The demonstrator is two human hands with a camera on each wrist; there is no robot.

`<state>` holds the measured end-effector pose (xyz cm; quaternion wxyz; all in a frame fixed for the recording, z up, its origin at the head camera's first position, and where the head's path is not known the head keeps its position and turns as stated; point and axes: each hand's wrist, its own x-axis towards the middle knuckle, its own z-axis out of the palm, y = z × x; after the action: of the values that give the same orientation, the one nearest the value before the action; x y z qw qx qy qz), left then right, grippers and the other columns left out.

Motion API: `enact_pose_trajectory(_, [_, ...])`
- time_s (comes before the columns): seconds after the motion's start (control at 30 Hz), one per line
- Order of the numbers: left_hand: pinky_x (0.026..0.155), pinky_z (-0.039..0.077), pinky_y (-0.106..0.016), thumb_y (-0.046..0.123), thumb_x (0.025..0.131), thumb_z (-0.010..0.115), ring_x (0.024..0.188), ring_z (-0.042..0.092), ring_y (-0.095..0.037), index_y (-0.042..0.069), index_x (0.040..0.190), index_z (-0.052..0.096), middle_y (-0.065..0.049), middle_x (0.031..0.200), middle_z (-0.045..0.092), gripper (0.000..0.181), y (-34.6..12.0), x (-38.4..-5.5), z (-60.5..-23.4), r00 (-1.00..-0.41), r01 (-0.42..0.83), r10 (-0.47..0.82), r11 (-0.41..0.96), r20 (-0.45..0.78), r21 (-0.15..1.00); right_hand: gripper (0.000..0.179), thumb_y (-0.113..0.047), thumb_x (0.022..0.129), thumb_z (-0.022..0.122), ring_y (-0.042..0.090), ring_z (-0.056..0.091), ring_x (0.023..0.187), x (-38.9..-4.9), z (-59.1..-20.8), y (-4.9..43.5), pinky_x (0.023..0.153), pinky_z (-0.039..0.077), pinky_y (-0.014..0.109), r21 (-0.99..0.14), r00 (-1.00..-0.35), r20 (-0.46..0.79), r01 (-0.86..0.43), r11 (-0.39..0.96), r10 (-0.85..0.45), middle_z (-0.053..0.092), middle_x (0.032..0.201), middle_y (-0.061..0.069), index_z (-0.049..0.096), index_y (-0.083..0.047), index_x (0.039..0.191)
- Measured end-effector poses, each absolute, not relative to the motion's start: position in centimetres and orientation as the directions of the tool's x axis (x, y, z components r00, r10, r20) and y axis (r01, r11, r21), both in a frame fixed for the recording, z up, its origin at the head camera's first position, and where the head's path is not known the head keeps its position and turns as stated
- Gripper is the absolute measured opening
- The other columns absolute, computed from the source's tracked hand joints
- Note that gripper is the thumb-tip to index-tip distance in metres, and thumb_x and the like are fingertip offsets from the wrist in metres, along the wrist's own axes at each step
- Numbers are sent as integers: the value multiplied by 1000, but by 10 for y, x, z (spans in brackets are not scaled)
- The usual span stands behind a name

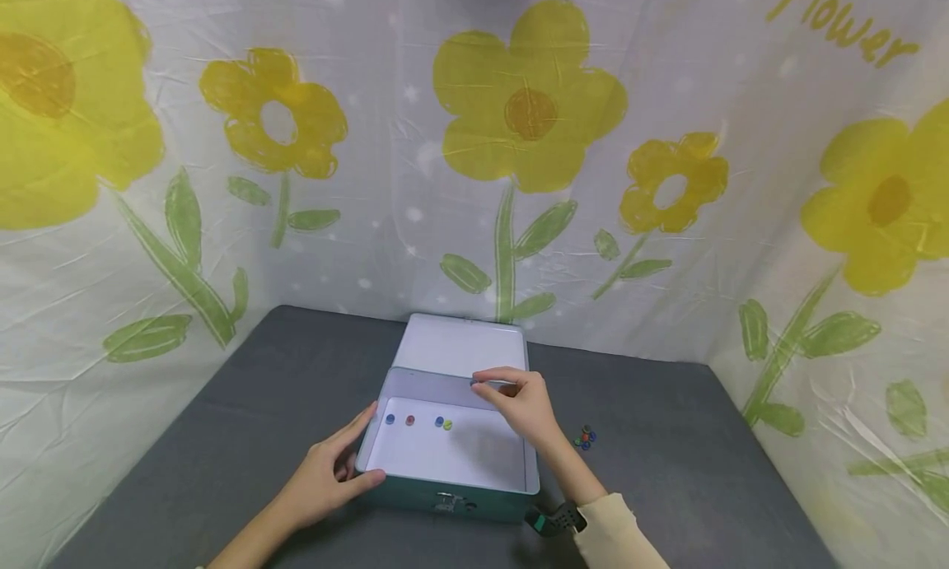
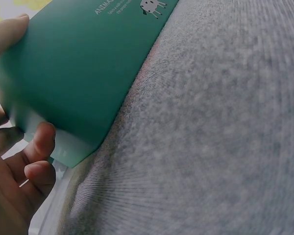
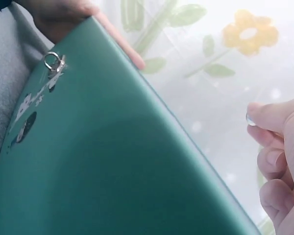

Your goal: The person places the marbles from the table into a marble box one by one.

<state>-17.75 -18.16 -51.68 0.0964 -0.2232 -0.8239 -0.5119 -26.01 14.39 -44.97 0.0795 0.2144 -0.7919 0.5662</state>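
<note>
A green metal box (image 1: 460,493) with a white inside stands on the table, its lid (image 1: 461,342) laid back. Several small glass marbles lie toward the left of its floor: a blue one (image 1: 390,419), a red one (image 1: 410,420), and a blue one close beside a yellow-green one (image 1: 447,425). My left hand (image 1: 326,474) holds the box at its front left corner, thumb on the front rim and fingers along the left side. Above the box's right half, my right hand (image 1: 525,400) pinches a small clear glass marble (image 3: 250,119) between thumb and forefinger.
A small cluster of coloured marbles (image 1: 585,438) lies on the grey tabletop (image 1: 652,454), right of the box and near my right forearm. A metal clasp (image 1: 447,501) is on the box's front. Behind the table hangs a flower-print curtain (image 1: 400,182).
</note>
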Motion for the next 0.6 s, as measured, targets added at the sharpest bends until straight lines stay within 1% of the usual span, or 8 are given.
enact_pose_trajectory(0.2, [53,40,-21,20,87,88,62,45,-2,9,162,44,-17,132,60,88,-181,-179,-517,-878,472,273,370,392,800,15,-14,95,82,1,28,44,-261,-452,137,47,28,22,-835,-889,373,-447,321,-267,80,101,10,84,-8,109])
enact_pose_trajectory(0.4, [53,41,-21,19,87,88,62,45,-2,8,162,44,-17,131,60,87,-181,-178,-517,-879,472,273,372,392,799,15,-14,94,82,3,31,45,-262,-454,132,47,29,22,-814,-871,380,-474,336,-311,80,104,10,84,-6,107])
enact_pose_trajectory(0.6, [53,41,-21,19,88,88,62,45,-2,8,162,44,-17,132,60,87,-182,-178,-517,-880,470,271,372,390,800,16,-16,93,84,-3,31,44,-263,-457,128,45,28,22,-795,-867,359,-478,374,-345,80,104,9,85,-7,106])
